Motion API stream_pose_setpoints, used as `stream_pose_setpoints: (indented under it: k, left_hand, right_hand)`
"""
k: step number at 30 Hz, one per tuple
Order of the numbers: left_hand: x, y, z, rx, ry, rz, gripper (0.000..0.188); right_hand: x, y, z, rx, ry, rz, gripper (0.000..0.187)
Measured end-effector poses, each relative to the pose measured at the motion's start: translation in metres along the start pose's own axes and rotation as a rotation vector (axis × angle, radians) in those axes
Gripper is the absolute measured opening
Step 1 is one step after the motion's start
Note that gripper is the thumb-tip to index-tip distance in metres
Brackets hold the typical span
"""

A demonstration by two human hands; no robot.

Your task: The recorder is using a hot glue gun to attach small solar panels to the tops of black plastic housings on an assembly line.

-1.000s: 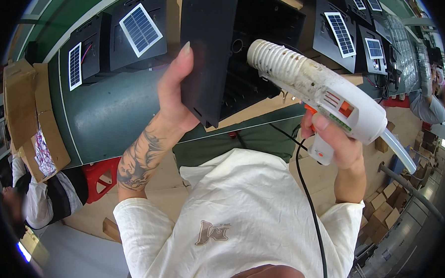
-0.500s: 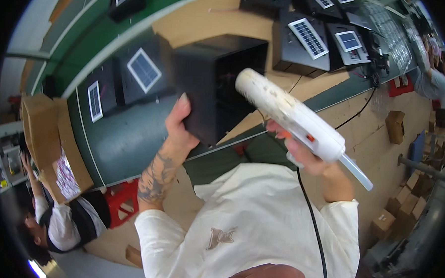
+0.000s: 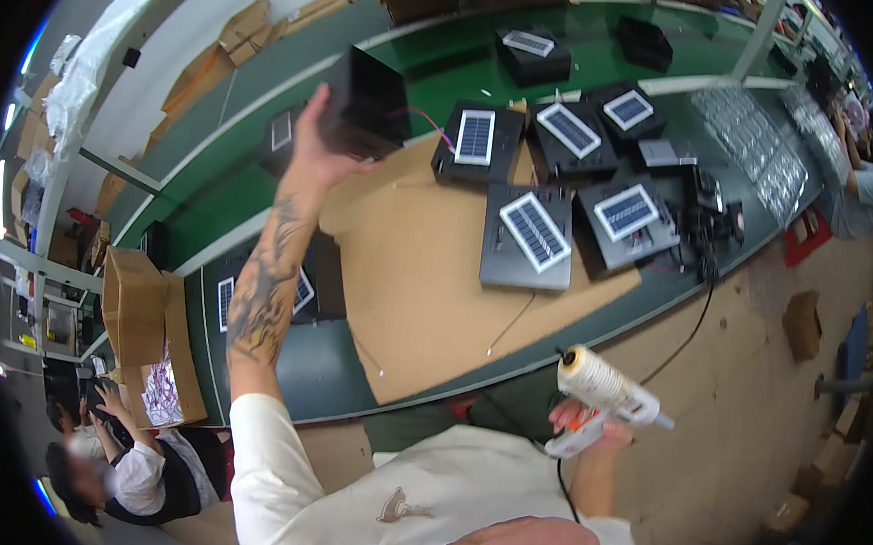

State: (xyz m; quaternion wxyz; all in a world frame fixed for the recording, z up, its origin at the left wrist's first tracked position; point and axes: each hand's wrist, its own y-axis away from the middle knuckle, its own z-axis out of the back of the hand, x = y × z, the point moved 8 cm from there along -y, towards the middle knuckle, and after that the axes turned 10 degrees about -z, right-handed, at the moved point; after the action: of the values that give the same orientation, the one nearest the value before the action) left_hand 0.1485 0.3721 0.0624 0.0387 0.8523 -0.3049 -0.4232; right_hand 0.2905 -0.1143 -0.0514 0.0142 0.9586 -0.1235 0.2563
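Observation:
Stretched out over the far side of the bench, my left hand (image 3: 317,150) grips a black box (image 3: 369,96), its thumb up along the box's left side. A red wire runs between that box and a black unit topped by a small solar panel (image 3: 475,138). Close to my body at the right, my right hand (image 3: 600,434) is wrapped round the handle of a white hot glue gun (image 3: 607,389). Brownish stains mark the glue gun's barrel, and its trigger is orange. A black cord hangs down from the glue gun.
A cardboard sheet (image 3: 415,311) covers part of the green bench, with several solar-panel units (image 3: 526,267) on it. Black cables (image 3: 708,231) and bubble wrap (image 3: 744,140) lie to the right. At the left stand an open carton (image 3: 175,354) and a seated person (image 3: 145,474).
My left hand has carried the black box away from my body to the far left. The glue gun has come away from the box, down toward my right side. The view has shifted too.

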Motion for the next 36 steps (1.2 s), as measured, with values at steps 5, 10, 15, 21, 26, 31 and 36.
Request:
stream_pose_setpoints:
  k: [5,10,15,21,26,31,36]
  left_hand:
    - [0.030,-0.090,-0.012,-0.022,-0.009,0.043,0.082]
    - [0.029,-0.170,0.024,0.082,-0.034,0.027,0.062]
    - [-0.087,-0.213,0.121,-0.199,-0.694,-0.382,0.023]
    - [-0.053,-0.183,-0.118,0.063,-1.436,-1.182,0.039]
    - [0.117,-0.242,-0.279,0.587,-1.835,-0.922,0.094]
    - [0.187,-0.316,-0.301,0.609,-2.298,-0.495,0.102]
    - [0.193,-0.317,-0.309,0.634,-2.276,-0.609,0.083]
  right_hand:
    - [0.012,0.003,0.026,-0.115,0.074,0.029,0.050]
    - [0.020,0.002,0.052,-0.249,0.072,0.090,0.042]
    - [0.022,-0.010,0.064,-0.273,0.015,0.131,0.042]
    - [0.028,0.021,0.088,-0.280,-0.103,0.232,0.043]
    - [0.040,0.044,0.120,-0.329,-0.146,0.287,0.042]
    - [0.041,0.068,0.158,-0.526,-0.029,0.243,0.039]
    - [0.041,0.053,0.132,-0.486,-0.245,0.370,0.043]
